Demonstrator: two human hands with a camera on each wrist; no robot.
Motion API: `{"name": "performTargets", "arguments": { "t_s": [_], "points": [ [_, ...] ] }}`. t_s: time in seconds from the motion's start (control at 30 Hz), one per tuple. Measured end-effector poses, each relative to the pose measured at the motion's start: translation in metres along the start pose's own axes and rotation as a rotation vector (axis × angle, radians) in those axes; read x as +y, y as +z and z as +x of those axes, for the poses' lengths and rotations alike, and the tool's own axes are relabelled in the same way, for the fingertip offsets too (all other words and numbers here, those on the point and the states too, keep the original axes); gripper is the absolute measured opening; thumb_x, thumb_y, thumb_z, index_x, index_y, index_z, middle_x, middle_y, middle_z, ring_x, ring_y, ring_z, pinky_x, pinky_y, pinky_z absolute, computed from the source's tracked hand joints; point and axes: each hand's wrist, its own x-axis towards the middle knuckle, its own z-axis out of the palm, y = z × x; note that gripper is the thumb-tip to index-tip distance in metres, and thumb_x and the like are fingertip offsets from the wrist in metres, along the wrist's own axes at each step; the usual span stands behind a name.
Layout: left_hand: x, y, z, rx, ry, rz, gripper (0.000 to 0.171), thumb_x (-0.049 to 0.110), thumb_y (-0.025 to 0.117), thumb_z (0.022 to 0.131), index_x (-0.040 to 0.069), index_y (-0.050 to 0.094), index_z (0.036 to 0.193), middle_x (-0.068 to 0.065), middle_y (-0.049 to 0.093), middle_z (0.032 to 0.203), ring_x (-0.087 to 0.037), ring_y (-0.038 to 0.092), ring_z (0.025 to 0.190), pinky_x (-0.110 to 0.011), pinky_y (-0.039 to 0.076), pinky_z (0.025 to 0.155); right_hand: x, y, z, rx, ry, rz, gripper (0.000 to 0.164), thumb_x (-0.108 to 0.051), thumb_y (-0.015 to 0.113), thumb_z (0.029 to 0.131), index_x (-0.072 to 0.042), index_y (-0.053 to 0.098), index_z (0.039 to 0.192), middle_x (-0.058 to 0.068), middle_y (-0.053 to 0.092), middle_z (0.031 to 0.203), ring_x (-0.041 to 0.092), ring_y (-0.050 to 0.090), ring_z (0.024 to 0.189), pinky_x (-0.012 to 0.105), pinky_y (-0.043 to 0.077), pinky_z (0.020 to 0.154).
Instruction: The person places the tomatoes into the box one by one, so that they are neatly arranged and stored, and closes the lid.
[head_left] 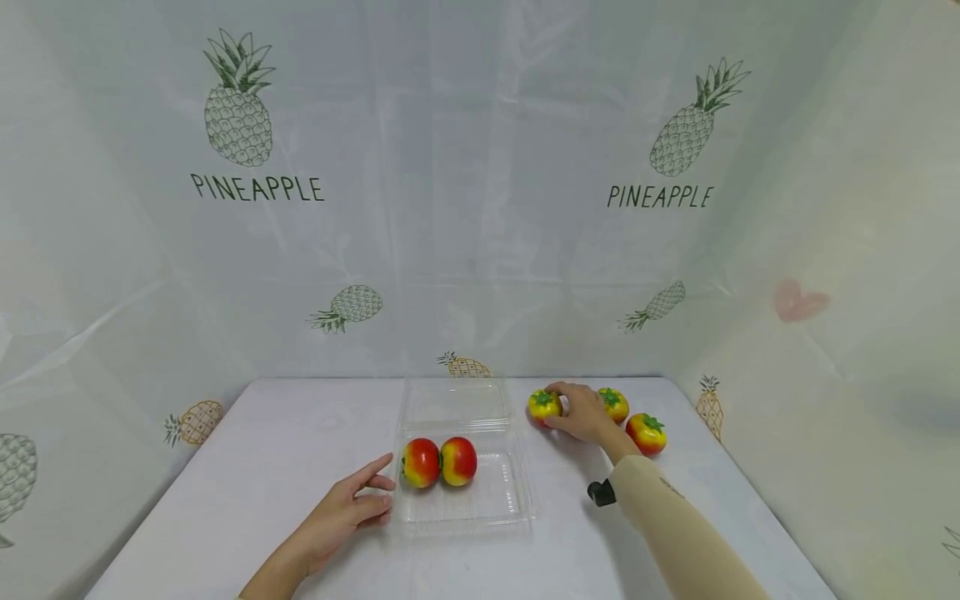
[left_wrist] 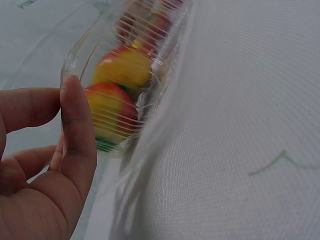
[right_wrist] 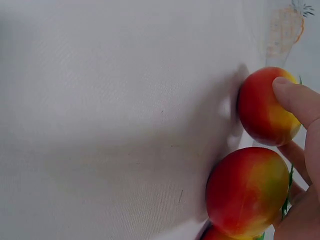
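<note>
In the head view, a clear plastic clamshell box (head_left: 497,498) lies with its lid (head_left: 456,403) folded back. Two red-and-yellow persimmons (head_left: 421,462) sit side by side in its left half. At the box's left edge is my left hand (head_left: 341,510); in the left wrist view its thumb and index finger (left_wrist: 76,117) pinch the thin side wall. Right of the lid, my right hand (head_left: 583,412) grips a persimmon (head_left: 543,406) with a green leafy top. The right wrist view shows the thumb on the side of this persimmon (right_wrist: 267,107), close to the tabletop.
Two more persimmons lie by my right hand and forearm, one behind (head_left: 614,405) and one to the right (head_left: 647,434). A small black device (head_left: 601,492) sticks out from the right sleeve. A pineapple-printed sheet (head_left: 465,208) surrounds the white table (head_left: 315,433).
</note>
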Motion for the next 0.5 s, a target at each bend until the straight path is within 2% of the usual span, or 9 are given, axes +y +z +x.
{"name": "performTargets", "arguments": {
  "t_s": [0.3,0.5],
  "points": [
    [0.0006,-0.0009,-0.0013,0.005,-0.002,0.004,0.075,0.012,0.067,0.105,0.003,0.027,0.168,-0.024,0.047,0.137,-0.021,0.065,0.097,-0.028,0.061,0.090,-0.0057,0.0044,-0.0012,0.058,-0.032,-0.016,0.055,-0.025,0.087,0.090,-0.015,0.066,0.140,0.014,0.063,0.146,0.045,0.048,0.139,0.073,0.029,0.119],
    [0.0015,-0.0003,-0.0011,-0.001,-0.001,0.004,0.075,0.012,0.067,0.105,0.003,0.027,0.168,-0.023,0.047,0.136,-0.021,0.064,0.097,-0.028,0.061,0.090,-0.0102,0.0015,-0.0034,0.133,-0.074,-0.040,0.058,-0.031,0.090,0.087,-0.014,0.068,0.138,0.016,0.064,0.141,0.045,0.048,0.136,0.070,0.035,0.117]
  ]
}}
